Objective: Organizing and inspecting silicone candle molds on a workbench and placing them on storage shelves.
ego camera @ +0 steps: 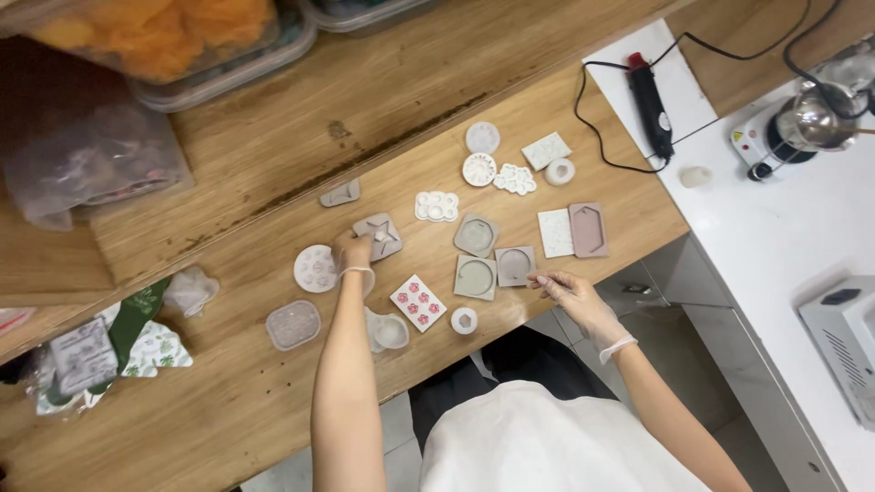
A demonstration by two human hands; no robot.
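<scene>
The right hand point(572, 296) is resting on the table point(273, 401) edge, fingers loosely curled and holding nothing, just beside a square mould point(515, 265). Farther off, the left hand point(351, 251) is pinching the star mould point(379, 236), which is lying flat on the table, near a round mould point(315, 269).

To my far left a clear lidded plastic tub of orange stuff point(164, 41) sits beside a cloudy plastic bag point(87, 164). Near left lie a green leaf-printed packet point(150, 346) and a small grey-labelled pouch point(82, 355).
</scene>
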